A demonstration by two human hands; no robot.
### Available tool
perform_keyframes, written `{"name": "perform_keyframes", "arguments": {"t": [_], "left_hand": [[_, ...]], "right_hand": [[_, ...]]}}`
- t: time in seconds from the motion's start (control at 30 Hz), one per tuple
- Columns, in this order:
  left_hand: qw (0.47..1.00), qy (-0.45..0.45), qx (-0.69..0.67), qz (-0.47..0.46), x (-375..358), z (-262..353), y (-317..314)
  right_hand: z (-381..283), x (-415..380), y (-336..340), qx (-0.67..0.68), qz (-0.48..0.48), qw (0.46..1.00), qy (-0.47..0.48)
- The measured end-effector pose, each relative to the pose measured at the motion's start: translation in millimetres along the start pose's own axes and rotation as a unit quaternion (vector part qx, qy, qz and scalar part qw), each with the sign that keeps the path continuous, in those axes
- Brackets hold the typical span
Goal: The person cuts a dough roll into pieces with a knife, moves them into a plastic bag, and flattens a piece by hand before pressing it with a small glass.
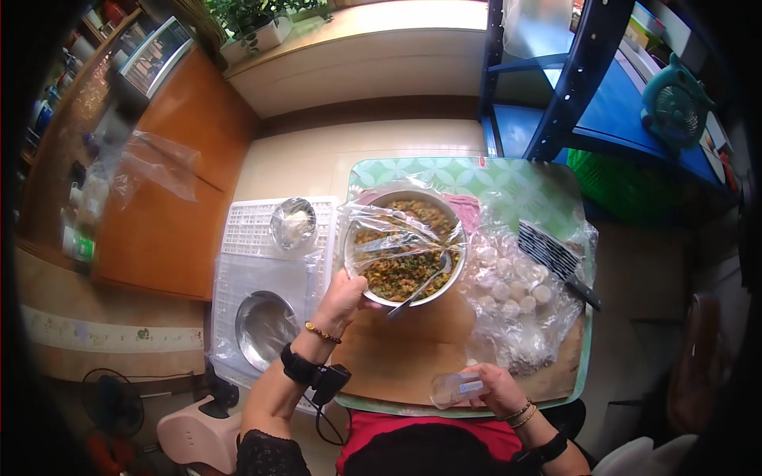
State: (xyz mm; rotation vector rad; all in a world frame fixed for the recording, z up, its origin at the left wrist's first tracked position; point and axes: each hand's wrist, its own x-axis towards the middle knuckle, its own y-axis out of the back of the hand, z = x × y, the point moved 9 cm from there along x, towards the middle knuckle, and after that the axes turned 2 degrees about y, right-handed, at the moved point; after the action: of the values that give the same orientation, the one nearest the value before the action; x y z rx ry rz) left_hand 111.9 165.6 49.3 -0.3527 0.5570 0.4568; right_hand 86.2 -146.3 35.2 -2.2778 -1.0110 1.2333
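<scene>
A large metal bowl (pixel 456 282) of chopped filling stands partly under clear plastic film at the middle of the table, with a metal spoon (pixel 432 285) leaning in it. My left hand (pixel 349 293) is closed on the bowl's near left rim. Near the table's front edge my right hand (pixel 494 390) holds a clear plastic cup (pixel 451 389) tilted on its side. Round pale dough pieces (pixel 512 278) lie under clear plastic on the right, beside a striped cleaver (pixel 556 255) with a black handle. A wooden board (pixel 405 349) shows in front of the bowl.
A white rack (pixel 325 230) at the left carries a small bowl (pixel 293 223) with white contents and an empty-looking metal bowl (pixel 266 329). Behind the bowl lies a pink cloth (pixel 463 211). Blue shelving (pixel 587 103) stands at the back right, a wooden cabinet (pixel 175 174) at the left.
</scene>
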Motion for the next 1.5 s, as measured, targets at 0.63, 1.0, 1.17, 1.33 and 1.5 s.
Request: {"name": "perform_keyframes", "arguments": {"t": [0.63, 1.0, 1.17, 1.33, 1.5], "left_hand": [[0.999, -0.046, 0.012, 0.009, 27.1, -30.3, 35.8], [0.994, -0.04, -0.045, 0.089, -36.2, -90.1, 56.2], [0.995, -0.013, 0.093, 0.029, -70.1, -126.1, 36.8], [0.982, -0.097, 0.164, -0.002, -90.3, -116.3, -19.6], [0.957, -0.224, 0.173, 0.061, -108.5, -71.6, -39.5]], "right_hand": [[39.8, -81.9, -6.0, 0.095, -0.101, 0.988, 0.068], [36.1, -70.7, 9.0, -0.001, -0.053, 0.995, 0.09], [40.1, -63.2, 38.3, -0.116, 0.058, 0.987, 0.091], [18.6, -75.0, 23.6, -0.099, 0.003, 0.982, 0.159], [1.0, -104.2, 45.6, -0.358, 0.12, 0.901, 0.216]]}}
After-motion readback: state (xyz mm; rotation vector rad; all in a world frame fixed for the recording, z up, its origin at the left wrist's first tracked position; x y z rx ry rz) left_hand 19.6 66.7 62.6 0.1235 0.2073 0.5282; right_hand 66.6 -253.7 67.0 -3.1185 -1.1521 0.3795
